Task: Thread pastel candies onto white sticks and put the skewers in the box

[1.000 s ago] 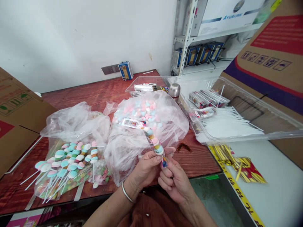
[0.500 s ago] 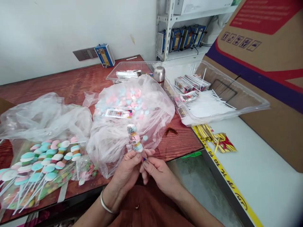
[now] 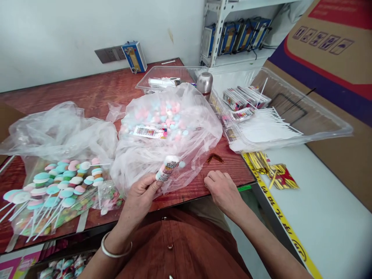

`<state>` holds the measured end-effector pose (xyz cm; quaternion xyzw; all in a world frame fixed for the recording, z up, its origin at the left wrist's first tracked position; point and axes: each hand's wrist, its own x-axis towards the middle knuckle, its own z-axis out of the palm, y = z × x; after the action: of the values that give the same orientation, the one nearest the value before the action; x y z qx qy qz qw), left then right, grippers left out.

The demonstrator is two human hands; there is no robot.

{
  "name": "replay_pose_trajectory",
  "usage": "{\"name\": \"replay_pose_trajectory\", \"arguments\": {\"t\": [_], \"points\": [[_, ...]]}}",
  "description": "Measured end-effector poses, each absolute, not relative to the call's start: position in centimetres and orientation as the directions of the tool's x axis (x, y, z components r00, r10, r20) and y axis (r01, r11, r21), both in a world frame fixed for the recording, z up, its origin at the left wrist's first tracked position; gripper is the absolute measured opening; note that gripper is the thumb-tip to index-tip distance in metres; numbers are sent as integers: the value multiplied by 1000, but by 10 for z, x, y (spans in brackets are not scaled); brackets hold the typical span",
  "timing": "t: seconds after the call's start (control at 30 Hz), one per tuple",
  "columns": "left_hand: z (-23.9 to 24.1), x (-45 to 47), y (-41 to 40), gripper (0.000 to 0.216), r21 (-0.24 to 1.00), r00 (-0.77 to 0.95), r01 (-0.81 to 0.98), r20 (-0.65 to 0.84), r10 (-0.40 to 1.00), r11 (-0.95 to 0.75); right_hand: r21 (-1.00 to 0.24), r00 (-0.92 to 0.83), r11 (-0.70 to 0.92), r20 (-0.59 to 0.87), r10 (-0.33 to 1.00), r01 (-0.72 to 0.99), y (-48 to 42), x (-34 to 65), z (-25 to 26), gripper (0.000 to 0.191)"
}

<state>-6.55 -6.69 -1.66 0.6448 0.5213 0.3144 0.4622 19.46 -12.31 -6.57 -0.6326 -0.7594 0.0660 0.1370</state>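
Observation:
My left hand [image 3: 142,193] grips the lower end of a marshmallow lollipop [image 3: 167,168] in a clear printed wrapper, tilted up to the right. At the table's front edge, my right hand [image 3: 222,192] rests with its fingers curled and bunched; whatever they may hold is hidden. Just beyond those fingers lie thin brown-gold twist ties [image 3: 215,157], bent in a V. Behind the left hand a big clear bag [image 3: 200,133] holds pink, white and blue marshmallows, and a flat printed wrapper [image 3: 150,132] lies on it. Several marshmallow lollipops [image 3: 66,181] on white sticks are piled at left.
A clear plastic tray [image 3: 316,130] at right holds white sticks [image 3: 267,126] and stacked printed wrappers [image 3: 245,97]. Gold twist-tie packs [image 3: 281,176] lie before it. A metal flask [image 3: 205,82] stands behind the bag. A large cardboard box [image 3: 334,77] leans at far right.
My right hand has left the wrapped lollipop and moved right to the table edge by the twist ties. My left hand has shifted left with the lollipop, now more tilted. The view has shifted slightly.

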Motion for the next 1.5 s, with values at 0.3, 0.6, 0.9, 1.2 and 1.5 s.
{"name": "replay_pose_trajectory", "arguments": {"t": [0.3, 0.6, 0.9, 1.2, 1.5], "points": [[-9, -43, -68, 27, 810, 358, 503, 121, 926, -301, -761, 190, 13, 178, 966, 648, -136, 182, -49, 23], [-33, -3, -70, 27, 487, 461, 603, 433, 774, -632, -998, 270, -60, -64, 961, -24, -121, 121, -36, 28], [-36, -1, -68, 27, 396, 495, 588, 513, 701, -705, -983, 353, -79, -15, 936, 168, -114, 121, -34, 23], [-21, 23, -56, 16, 955, 244, -116, -238, 940, 272, -887, 440, 58, 283, 852, 458, -101, 113, -39, 8], [-35, 18, -55, 17, 996, 363, -42, -63, 930, 84, -818, 273, -20, 168, 947, 575, -96, 134, -32, 20]]}}
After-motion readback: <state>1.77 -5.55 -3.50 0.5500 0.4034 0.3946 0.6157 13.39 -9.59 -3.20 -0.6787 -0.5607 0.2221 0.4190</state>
